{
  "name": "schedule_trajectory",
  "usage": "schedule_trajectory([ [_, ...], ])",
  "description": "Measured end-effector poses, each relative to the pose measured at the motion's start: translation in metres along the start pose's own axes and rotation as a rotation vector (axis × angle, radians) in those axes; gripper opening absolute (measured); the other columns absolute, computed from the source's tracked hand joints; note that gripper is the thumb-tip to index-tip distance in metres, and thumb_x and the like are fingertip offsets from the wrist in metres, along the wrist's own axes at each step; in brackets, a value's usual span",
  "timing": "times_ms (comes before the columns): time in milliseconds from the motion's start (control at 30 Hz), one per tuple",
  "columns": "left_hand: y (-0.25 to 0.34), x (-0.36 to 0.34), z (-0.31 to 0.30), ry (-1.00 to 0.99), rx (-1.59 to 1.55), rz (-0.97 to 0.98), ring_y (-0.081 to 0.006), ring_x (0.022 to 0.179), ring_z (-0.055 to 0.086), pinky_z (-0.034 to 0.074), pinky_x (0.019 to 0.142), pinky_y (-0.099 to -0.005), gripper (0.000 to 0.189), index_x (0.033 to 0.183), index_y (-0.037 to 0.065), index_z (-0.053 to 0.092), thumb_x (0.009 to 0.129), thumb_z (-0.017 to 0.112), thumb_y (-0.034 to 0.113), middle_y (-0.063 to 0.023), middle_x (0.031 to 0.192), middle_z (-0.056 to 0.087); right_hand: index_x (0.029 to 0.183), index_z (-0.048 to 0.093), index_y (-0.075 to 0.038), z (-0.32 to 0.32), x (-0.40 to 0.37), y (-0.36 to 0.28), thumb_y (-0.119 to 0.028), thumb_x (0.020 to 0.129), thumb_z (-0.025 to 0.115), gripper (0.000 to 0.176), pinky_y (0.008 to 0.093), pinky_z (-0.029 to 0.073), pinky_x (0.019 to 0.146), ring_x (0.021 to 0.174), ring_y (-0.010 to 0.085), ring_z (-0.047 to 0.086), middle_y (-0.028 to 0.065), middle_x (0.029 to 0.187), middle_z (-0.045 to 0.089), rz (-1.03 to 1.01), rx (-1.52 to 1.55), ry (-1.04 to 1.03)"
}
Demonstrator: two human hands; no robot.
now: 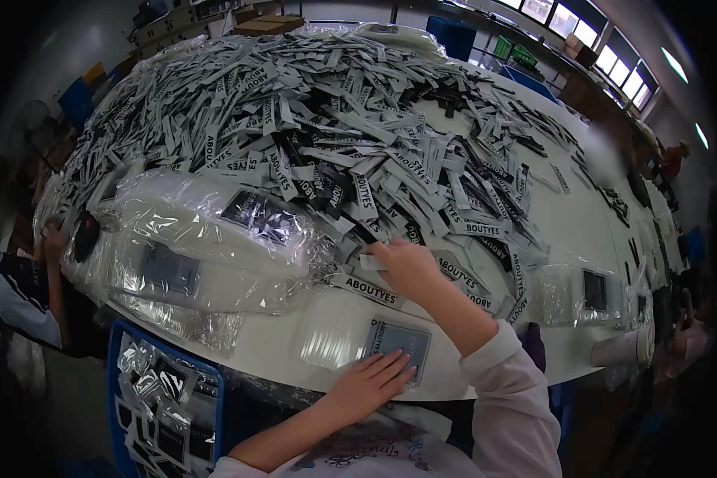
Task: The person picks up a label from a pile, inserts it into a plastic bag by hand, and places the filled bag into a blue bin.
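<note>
My left hand (370,389) lies flat with its fingers stretched out over a grey printed packet (417,341) in a clear plastic bag (331,328) near the table's front edge. Beyond it, my right hand (410,267) reaches to the near edge of a large heap of strips. Its fingers are closed on a pale strip (370,262). Just below that hand lies a strip lettered "ABOUTYES" (368,288). The heap (295,119) holds grey and black strips, many with the same lettering.
Stacks of clear plastic bags (207,275) with dark panels lie to the left. A blue bin (118,358) of bagged packets stands at the front left. More clear bags (562,295) and a pale roll (617,348) are at the right. Another person's hand (53,240) is at far left.
</note>
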State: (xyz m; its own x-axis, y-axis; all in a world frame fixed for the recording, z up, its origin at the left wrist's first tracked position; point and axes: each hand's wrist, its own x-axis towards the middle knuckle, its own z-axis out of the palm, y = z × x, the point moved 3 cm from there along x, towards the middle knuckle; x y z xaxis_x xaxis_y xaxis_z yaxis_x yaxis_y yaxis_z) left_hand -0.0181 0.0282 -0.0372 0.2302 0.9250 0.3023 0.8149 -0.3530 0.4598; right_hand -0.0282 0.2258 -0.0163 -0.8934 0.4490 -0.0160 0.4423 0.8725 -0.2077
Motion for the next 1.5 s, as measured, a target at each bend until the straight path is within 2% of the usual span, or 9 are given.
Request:
schedule_trajectory([
  [300,0.002,0.023,-0.034,0.264,0.042,-0.027,-0.0215,0.086,0.063,0.052,0.066,-0.0291,0.029,0.103,0.005,0.058,0.075,0.06,0.009,-0.0078,0.099,0.062,0.099,0.052,0.004,-0.085,-0.115,0.031,-0.005,0.088,0.048,0.015,0.0242,0.045,0.057,0.059,0.0113,0.053,0.0102,0.078,0.06,0.189,1.01,1.104],
  [433,0.011,0.019,-0.028,0.181,0.067,-0.075,-0.0199,0.085,0.063,0.052,0.061,-0.0275,0.033,0.101,0.005,0.059,0.068,0.064,0.008,-0.0072,0.098,0.062,0.099,0.045,0.001,-0.026,-0.222,0.032,-0.01,0.09,0.045,0.014,0.0211,0.041,0.051,0.051,0.0107,0.045,0.0065,0.069,0.05,-0.012,0.753,1.335],
  [500,0.012,0.021,-0.024,0.207,0.037,-0.076,-0.0197,0.08,0.063,0.051,0.059,-0.0274,0.034,0.1,0.006,0.06,0.067,0.064,0.007,-0.0065,0.094,0.061,0.091,0.04,-0.002,0.024,-0.234,0.023,-0.02,0.092,0.043,0.018,0.0232,0.04,0.049,0.049,0.0113,0.041,0.005,0.064,0.042,0.459,0.753,1.029],
  [667,0.016,0.025,-0.027,0.225,-0.018,-0.093,-0.0194,0.065,0.06,0.049,0.051,-0.0282,0.035,0.098,0.007,0.062,0.063,0.064,0.005,-0.0048,0.08,0.059,0.084,0.036,-0.006,0.001,-0.25,-0.012,-0.039,0.091,0.039,0.034,0.0271,0.042,0.05,0.053,0.0137,0.043,0.0068,0.068,0.041,0.331,0.8,1.326],
  [933,0.049,0.041,-0.044,0.173,0.049,0.042,-0.0232,0.066,0.056,0.047,0.054,-0.0309,0.044,0.103,0.005,0.06,0.06,0.066,0.002,-0.0083,0.081,0.055,0.073,0.034,-0.009,0.016,-0.248,0.002,-0.033,0.092,0.043,0.031,0.0218,0.022,0.034,0.04,0.0066,0.032,-0.0004,0.057,0.035,0.712,1.36,0.755],
  [1033,0.044,0.058,-0.04,0.19,-0.001,0.115,-0.0236,0.067,0.056,0.047,0.055,-0.0311,0.044,0.103,0.004,0.06,0.06,0.066,0.003,-0.0087,0.082,0.055,0.098,0.047,-0.006,0.003,-0.238,-0.016,-0.02,0.087,0.054,0.02,0.0207,0.032,0.039,0.046,0.0079,0.045,0.0025,0.065,0.05,0.94,1.652,0.673],
  [1200,0.043,0.068,-0.042,0.174,-0.1,0.182,-0.0244,0.07,0.056,0.047,0.057,-0.0317,0.045,0.104,0.003,0.058,0.06,0.066,0.003,-0.0097,0.083,0.055,0.102,0.059,-0.003,-0.005,-0.23,-0.033,-0.015,0.079,0.065,0.026,0.0214,0.044,0.057,0.064,0.0062,0.055,0.0035,0.076,0.061,0.654,1.133,0.639],
  [1267,0.044,0.067,-0.042,0.158,-0.147,0.192,-0.0248,0.071,0.055,0.047,0.058,-0.0319,0.046,0.105,0.003,0.058,0.06,0.066,0.003,-0.0101,0.084,0.055,0.101,0.061,-0.002,-0.006,-0.224,-0.052,-0.015,0.08,0.064,0.025,0.0229,0.046,0.065,0.071,0.0083,0.056,0.0058,0.08,0.063,0.451,1.136,0.234],
  [1500,0.036,0.072,-0.041,0.159,-0.295,0.21,-0.026,0.075,0.055,0.046,0.061,-0.0327,0.047,0.106,0.001,0.056,0.06,0.067,0.004,-0.0116,0.087,0.054,0.094,0.059,-0.003,-0.02,-0.205,-0.076,-0.011,0.074,0.065,0.023,0.0288,0.046,0.062,0.067,0.0204,0.058,0.0092,0.077,0.06,0.124,1.253,0.466],
])
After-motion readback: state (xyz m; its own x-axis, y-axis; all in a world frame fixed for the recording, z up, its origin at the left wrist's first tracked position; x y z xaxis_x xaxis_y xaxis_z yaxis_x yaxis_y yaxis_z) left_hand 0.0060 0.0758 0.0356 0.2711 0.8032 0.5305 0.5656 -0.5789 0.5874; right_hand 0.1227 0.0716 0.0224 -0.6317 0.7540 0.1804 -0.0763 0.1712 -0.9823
